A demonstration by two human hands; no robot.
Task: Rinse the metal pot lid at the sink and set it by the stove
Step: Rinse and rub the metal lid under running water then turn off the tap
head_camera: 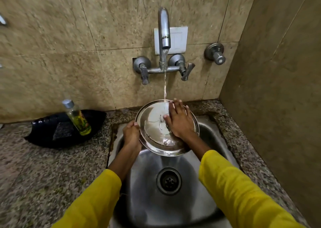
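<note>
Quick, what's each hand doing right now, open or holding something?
Left hand: closed on the rim of the pot lid.
Right hand: open, palm flat on the lid.

sleeves [234, 184] yellow | lid [156, 121] silver | counter [43, 167] speckled granite | wall [69, 36] mottled beige

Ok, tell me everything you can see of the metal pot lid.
The metal pot lid is a round, shiny disc that looks like steel, with a flat outer rim and a shallow dished middle. It is held tilted above the sink, its face up toward the camera, and the tap's stream lands near its far edge. The left hand pinches its left rim; the right hand lies flat, fingers spread, on its wet face. No knob shows.
</note>
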